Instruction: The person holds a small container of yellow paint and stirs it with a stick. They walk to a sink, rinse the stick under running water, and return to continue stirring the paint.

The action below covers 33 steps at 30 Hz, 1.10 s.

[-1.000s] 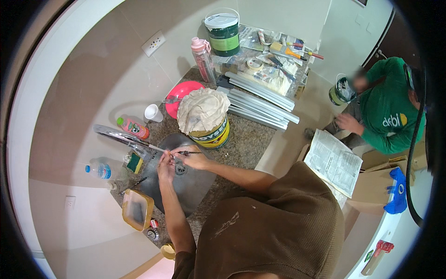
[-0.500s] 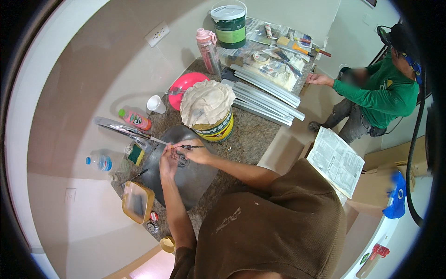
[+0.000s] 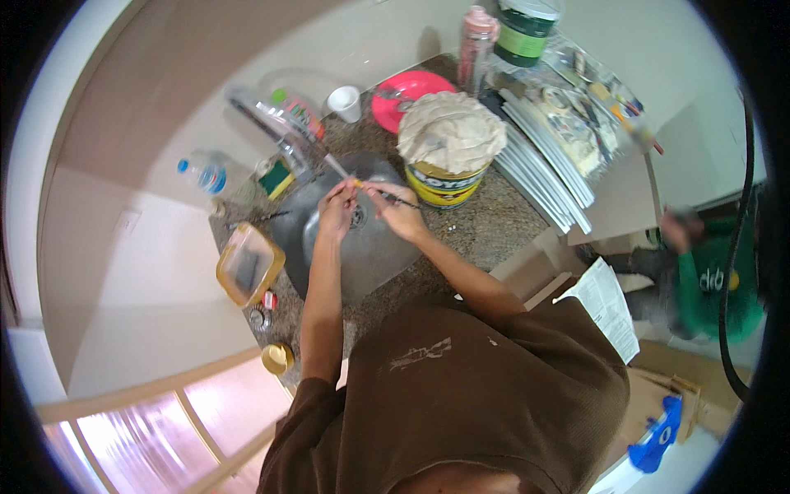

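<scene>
My left hand (image 3: 336,212) and my right hand (image 3: 397,212) meet over the steel sink (image 3: 362,255). The right grips a slim, dark-handled tool, apparently a small brush (image 3: 406,200); the left pinches around its yellowish tip. A pale streak, seemingly water, runs from the chrome faucet (image 3: 292,152) to my fingertips. A green-and-yellow sponge (image 3: 276,179), a clear bottle (image 3: 206,174) and a yellowish container (image 3: 249,265) line the sink's left side. A yellow bucket (image 3: 448,188), topped by crumpled cream cloth (image 3: 448,132), stands to its right.
Along the counter lie a pink plate (image 3: 387,111), pale metal strips (image 3: 550,177) and painting tools (image 3: 601,115), beside a green pail (image 3: 520,45). A co-worker in green (image 3: 716,296) is at right, near newspaper (image 3: 599,305), cardboard (image 3: 658,370) and a black cable (image 3: 724,329).
The view has swung, shifting the counter upward and right in the picture. My hands stay together at the tool. The co-worker, earlier reaching toward the counter, now appears lower at the right, blurred.
</scene>
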Each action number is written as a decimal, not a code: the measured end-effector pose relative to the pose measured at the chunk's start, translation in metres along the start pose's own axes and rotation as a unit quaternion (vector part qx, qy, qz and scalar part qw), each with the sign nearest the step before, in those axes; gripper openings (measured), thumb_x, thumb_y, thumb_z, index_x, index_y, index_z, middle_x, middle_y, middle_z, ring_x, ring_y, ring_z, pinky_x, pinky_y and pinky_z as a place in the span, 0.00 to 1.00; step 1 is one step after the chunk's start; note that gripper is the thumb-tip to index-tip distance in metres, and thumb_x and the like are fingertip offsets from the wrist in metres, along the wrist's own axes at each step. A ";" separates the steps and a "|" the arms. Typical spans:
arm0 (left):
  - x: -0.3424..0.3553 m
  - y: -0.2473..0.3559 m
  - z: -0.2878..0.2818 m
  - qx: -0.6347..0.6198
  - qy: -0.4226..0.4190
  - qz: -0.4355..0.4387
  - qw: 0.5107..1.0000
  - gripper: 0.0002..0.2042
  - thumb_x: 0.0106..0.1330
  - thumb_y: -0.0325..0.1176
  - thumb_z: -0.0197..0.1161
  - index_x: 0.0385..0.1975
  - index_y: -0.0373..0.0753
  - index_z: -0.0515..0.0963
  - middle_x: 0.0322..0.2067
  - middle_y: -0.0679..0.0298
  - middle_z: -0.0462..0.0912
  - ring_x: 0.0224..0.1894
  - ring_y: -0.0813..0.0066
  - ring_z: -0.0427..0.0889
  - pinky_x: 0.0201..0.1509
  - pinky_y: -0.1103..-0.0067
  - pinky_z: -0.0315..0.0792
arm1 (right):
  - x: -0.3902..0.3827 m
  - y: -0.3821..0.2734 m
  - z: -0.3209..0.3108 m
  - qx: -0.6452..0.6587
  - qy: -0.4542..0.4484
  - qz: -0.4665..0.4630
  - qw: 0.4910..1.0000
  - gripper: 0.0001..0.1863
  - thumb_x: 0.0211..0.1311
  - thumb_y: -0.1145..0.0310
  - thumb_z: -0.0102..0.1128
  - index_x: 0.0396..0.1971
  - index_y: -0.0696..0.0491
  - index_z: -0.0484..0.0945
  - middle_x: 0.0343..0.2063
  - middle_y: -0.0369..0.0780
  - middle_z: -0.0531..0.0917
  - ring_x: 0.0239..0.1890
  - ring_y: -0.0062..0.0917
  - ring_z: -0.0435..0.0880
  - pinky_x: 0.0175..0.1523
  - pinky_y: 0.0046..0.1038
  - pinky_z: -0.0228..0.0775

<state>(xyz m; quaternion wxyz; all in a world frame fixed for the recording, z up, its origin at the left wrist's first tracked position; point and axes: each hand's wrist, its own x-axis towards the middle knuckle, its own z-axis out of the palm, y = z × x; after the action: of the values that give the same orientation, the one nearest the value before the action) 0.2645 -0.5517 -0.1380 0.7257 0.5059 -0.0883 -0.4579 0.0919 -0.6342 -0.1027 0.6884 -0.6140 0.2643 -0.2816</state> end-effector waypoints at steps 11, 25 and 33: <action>-0.018 0.005 0.015 -0.063 -0.013 -0.021 0.998 0.17 0.72 0.27 0.65 0.59 0.37 0.76 0.44 0.68 0.85 0.39 0.82 0.79 0.41 0.81 0.71 | 0.001 -0.001 -0.002 0.123 -0.010 0.032 0.992 0.18 0.76 0.63 0.61 0.58 0.56 0.82 0.47 0.37 0.89 0.24 0.14 0.79 0.31 0.17 0.68; -0.026 0.012 0.023 0.031 0.072 0.014 0.997 0.13 0.67 0.27 0.69 0.51 0.36 0.84 0.40 0.70 0.86 0.36 0.85 0.79 0.39 0.83 0.70 | 0.003 -0.001 0.001 0.101 -0.010 0.033 0.994 0.15 0.77 0.65 0.60 0.57 0.55 0.82 0.47 0.37 0.89 0.23 0.14 0.79 0.30 0.18 0.66; -0.019 0.035 0.033 0.316 0.319 0.261 0.854 0.16 0.61 0.31 0.74 0.48 0.34 0.86 0.38 0.60 0.88 0.38 0.70 0.85 0.46 0.74 0.78 | 0.002 -0.005 0.000 0.033 -0.012 0.003 0.999 0.14 0.78 0.68 0.57 0.57 0.55 0.81 0.49 0.40 0.88 0.23 0.13 0.78 0.29 0.17 0.66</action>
<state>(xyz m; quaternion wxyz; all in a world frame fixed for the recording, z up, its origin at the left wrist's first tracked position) 0.2542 -0.5567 -0.0871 0.6077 0.7848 -0.1209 -0.0126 0.0926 -0.6362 -0.0979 0.7120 -0.5936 0.2490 -0.2806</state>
